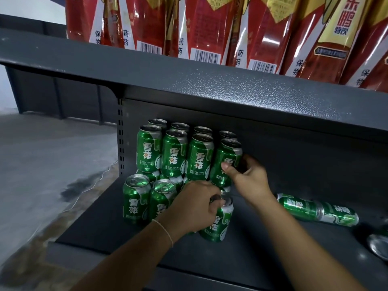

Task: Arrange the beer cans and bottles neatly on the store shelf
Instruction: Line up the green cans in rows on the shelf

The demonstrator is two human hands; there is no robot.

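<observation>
Green beer cans stand stacked in two layers at the left end of the dark grey shelf (241, 255). My right hand (249, 181) grips the rightmost upper-layer can (225, 158), thumb on its front. My left hand (195, 208) holds the top of an upright can (218, 223) in the front row. Two more upright cans (135, 198) stand left of it. To the right, two cans (315, 208) lie on their sides end to end. Another toppled can (378, 246) shows its silver end at the right edge.
The shelf board above (189, 76) overhangs the cans and carries red and white boxes (210, 28). A slotted upright (120, 139) bounds the shelf on the left. Grey concrete floor (42, 164) lies beyond it.
</observation>
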